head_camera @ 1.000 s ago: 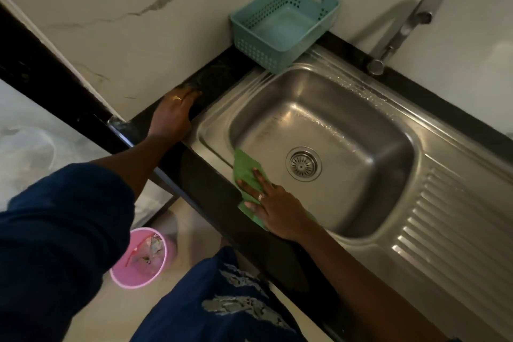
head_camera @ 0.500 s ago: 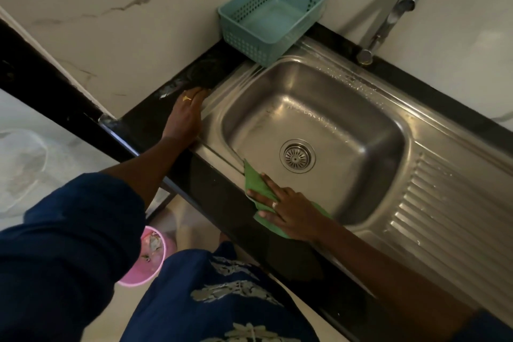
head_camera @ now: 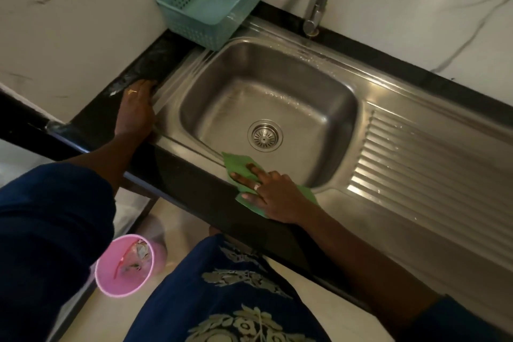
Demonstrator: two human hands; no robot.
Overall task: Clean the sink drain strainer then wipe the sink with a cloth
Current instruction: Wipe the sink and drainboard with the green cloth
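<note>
A stainless steel sink [head_camera: 277, 83] is set in a black counter, and its round metal drain strainer [head_camera: 265, 134] sits in the basin floor. My right hand [head_camera: 270, 193] presses flat on a green cloth [head_camera: 238, 164] draped over the sink's front rim, near the basin's front right corner. The cloth's tip hangs into the basin just below the strainer. My left hand [head_camera: 137, 110] rests palm down on the black counter at the sink's left edge, holding nothing.
A teal plastic basket [head_camera: 211, 0] stands at the back left corner of the counter. A metal faucet [head_camera: 319, 0] rises behind the basin. A ribbed drainboard [head_camera: 422, 175] lies to the right. A pink bin [head_camera: 125, 265] stands on the floor below.
My right hand has slid the green cloth to the right along the sink's front rim. My left hand has stayed at the sink's left edge. The view has shifted.
</note>
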